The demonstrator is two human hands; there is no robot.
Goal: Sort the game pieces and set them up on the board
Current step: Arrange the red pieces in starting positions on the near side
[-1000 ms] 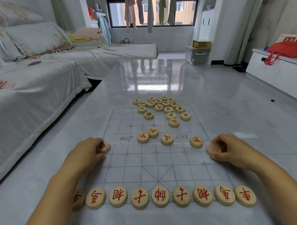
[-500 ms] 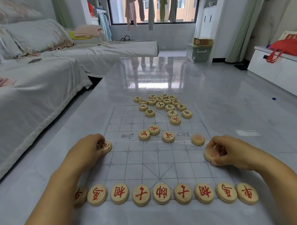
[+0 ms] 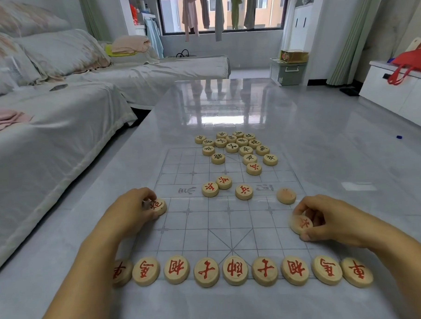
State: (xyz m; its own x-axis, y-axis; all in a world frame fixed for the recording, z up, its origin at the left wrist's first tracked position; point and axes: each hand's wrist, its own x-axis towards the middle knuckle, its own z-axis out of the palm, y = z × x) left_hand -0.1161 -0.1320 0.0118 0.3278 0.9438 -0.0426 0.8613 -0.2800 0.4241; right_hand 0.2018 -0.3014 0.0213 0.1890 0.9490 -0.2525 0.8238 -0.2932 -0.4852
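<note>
Tilting was the main change: the right red piece (image 3: 301,224) now stood tipped up on the right edge of the board (image 3: 231,221), its red character turned toward the camera, where a second earlier it showed only a plain wooden face. The right hand (image 3: 332,220) kept its grip clamped on that piece, thumb below and fingers curled over the top. At middle left of the frame the left hand (image 3: 129,211) had barely shifted; its grip was still closed on the left red piece (image 3: 158,205), which lay flat at the board's left edge, just below the river band.

Nine red pieces formed the back row (image 3: 235,270) along the bottom of the frame, the leftmost partly hidden by the left forearm. Four loose red pieces (image 3: 244,192) lay around the river in the centre, with a fifth red one (image 3: 253,168) higher up beside the black pile (image 3: 233,146), which sat unsorted at the board's far end on the tabletop (image 3: 324,142). One of the four, at centre right, was blurred.

Judging from this, the right piece had just been turned over to read it, and both held pieces were likely headed for points in the red half. Red's front ranks and all of black remained to be set.
</note>
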